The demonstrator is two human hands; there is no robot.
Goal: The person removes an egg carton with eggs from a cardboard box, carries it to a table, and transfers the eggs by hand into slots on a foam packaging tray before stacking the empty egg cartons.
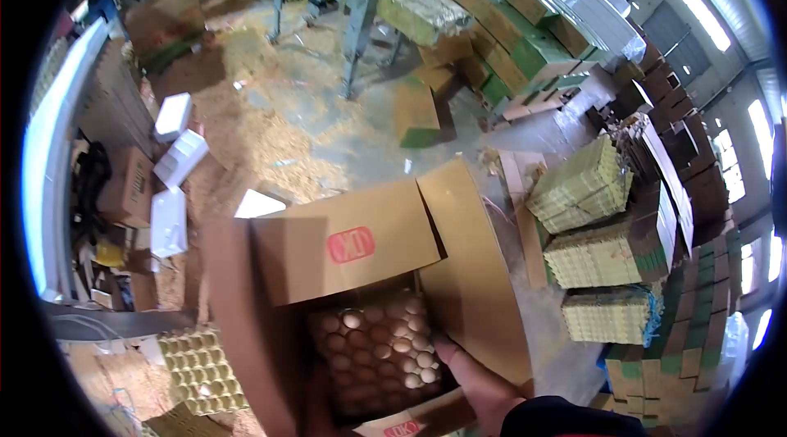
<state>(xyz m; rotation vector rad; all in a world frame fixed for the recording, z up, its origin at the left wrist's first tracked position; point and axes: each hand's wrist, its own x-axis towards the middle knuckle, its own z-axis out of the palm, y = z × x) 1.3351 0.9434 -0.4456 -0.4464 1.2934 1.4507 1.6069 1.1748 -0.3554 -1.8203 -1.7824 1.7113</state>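
There are two hands: the left hand [318, 406] and the right hand [477, 380]. Around them is one open carton [484, 289] with two red stamps [351, 245]; between them, over twenty eggs [382, 351]. Beyond the left hand lie four white pieces [169, 222]; right of the right hand, three tray stacks [602, 314].

Your right hand [477, 377] angles inward from the lower right; your left hand [319, 404] sits opposite, shadowed, its fingers indistinct.

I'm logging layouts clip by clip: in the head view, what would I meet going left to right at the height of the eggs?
Yellowish egg tray → eggs → right hand → stacked egg trays → green-and-brown stack.
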